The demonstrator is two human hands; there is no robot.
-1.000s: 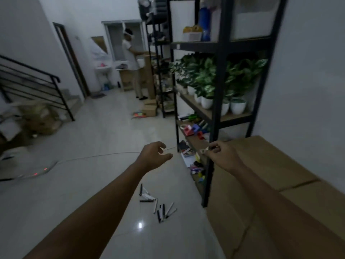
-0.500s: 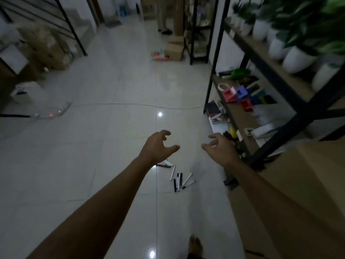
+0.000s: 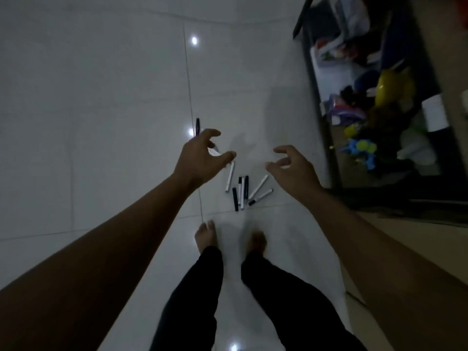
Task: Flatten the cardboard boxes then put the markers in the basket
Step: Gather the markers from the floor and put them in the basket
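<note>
Markers [image 3: 241,190] lie on the floor [image 3: 101,97] just ahead of the bare feet, long axes running mostly away from the person, between and below both open, empty hands; left hand [image 3: 200,158] overlaps the farther ones, right hand [image 3: 291,168] nearer the angled pair

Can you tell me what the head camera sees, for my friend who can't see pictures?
Two open, empty hands, left hand and right hand, reach down toward markers scattered on a white tiled floor.
</note>
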